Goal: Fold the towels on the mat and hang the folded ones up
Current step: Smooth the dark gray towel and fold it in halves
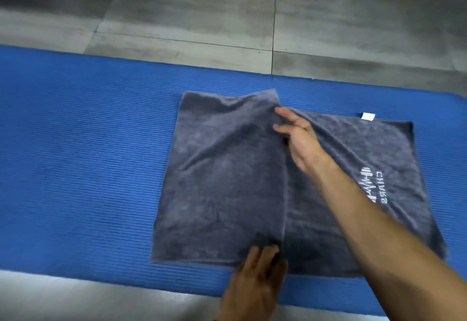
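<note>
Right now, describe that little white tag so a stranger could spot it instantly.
Find the blue mat on the grey floor; a grey towel lies on it. The white tag pokes from the towel's far edge near its right corner, the only white scrap there.

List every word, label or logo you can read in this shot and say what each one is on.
"CHARG": white letters printed on the grey towel, near its right end, running sideways; the forearm of the right hand hides whatever follows.
A white barbell-and-pulse-line logo beside those letters: no text in it.
White tag at the towel's far edge: nothing readable on it.
Blue mat: no text.
</note>
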